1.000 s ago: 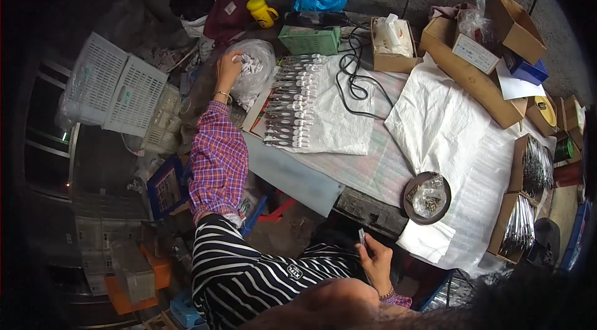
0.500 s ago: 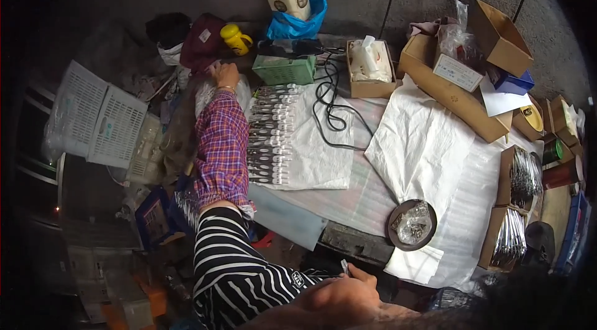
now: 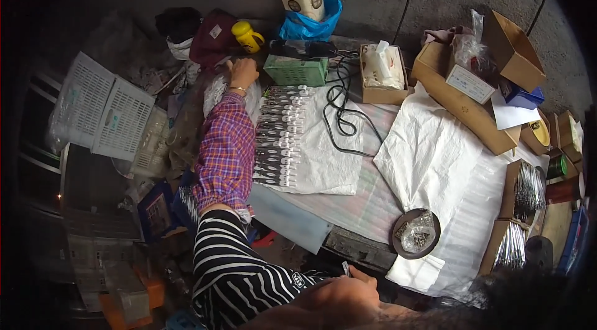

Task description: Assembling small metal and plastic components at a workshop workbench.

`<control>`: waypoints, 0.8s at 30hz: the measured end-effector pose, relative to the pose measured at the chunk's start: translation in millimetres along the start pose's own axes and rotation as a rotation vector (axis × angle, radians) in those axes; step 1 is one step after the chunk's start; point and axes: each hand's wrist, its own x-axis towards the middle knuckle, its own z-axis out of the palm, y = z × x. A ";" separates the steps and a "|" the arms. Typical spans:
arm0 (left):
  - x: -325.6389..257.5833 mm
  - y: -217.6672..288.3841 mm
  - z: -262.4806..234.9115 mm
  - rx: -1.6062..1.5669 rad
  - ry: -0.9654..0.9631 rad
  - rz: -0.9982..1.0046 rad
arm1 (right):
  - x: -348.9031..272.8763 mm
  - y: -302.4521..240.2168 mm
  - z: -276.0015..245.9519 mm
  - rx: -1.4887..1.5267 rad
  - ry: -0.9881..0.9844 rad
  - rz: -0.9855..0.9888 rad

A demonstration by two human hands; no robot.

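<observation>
My left arm, in a checked sleeve, stretches to the far left. My left hand is over a clear plastic bag with pale contents, its fingers bent and their tips partly hidden; what they hold I cannot make out. Just right of it lies a long row of small dark-and-pale pieces with oval marks on a white cloth. Close to my body at the lower middle, my right hand is closed on a small pale strip, which sticks up from the fingers.
A green basket, yellow mug and tissue box stand along the far side. A black cord coils across the cloth. At right are a dark round dish and cartons of thin metal pieces. White crates are at left.
The whole scene has shifted slightly right in view. My left hand has moved slightly over the bag, and its fingers look more bent. My right hand keeps the pale strip in about the same place.
</observation>
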 end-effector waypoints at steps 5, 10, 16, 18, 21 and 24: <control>-17.7 -45.1 -7.1 -0.459 0.235 -0.134 | -7.0 23.9 11.4 0.062 -0.023 0.039; -45.8 -53.0 -18.8 -0.376 0.009 -0.275 | -9.1 22.9 12.5 0.046 -0.030 0.028; -37.5 -63.6 3.6 -0.426 0.084 -0.364 | -13.8 24.8 10.7 0.089 -0.056 0.032; -32.1 -51.3 8.5 -0.435 0.109 -0.378 | -11.9 21.6 10.1 0.012 0.002 -0.051; -29.0 -48.9 12.5 -0.430 0.198 -0.449 | -9.7 30.4 7.7 0.062 -0.081 -0.009; -26.7 -46.9 13.3 -0.418 0.248 -0.489 | -8.9 23.7 5.0 0.055 -0.073 -0.050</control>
